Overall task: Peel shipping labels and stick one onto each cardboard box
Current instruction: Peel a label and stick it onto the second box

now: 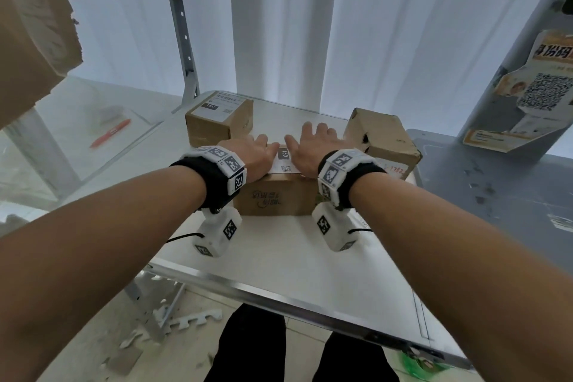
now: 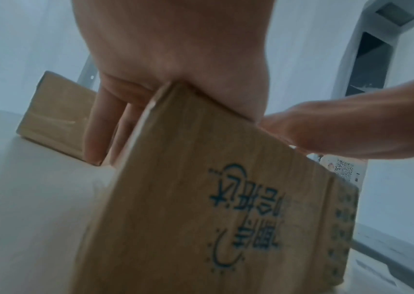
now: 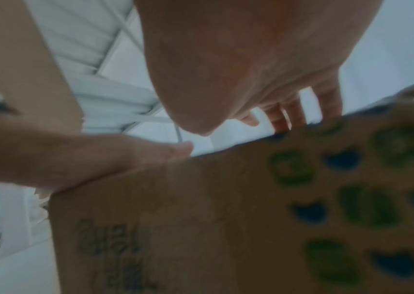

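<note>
A brown cardboard box [image 1: 276, 198] with blue print stands mid-table. A white shipping label [image 1: 283, 160] lies on its top. My left hand [image 1: 254, 155] presses flat on the label's left part, and my right hand [image 1: 313, 146] presses flat on its right part. In the left wrist view my left hand [image 2: 175, 49] lies on the box [image 2: 200, 199], with its fingers [image 2: 97, 127] hanging straight down past the box edge. In the right wrist view my right hand [image 3: 251, 69] lies on the box [image 3: 225, 218]. A second box [image 1: 217, 127] behind carries its own label [image 1: 223, 104].
A third, dented box [image 1: 381, 139] sits tilted at the right, close to my right hand. A red pen [image 1: 110, 133] lies on a clear surface at the left. A grey pillar with a QR poster [image 1: 533, 93] rises at the right. The white table's metal front edge [image 1: 279, 304] is near me.
</note>
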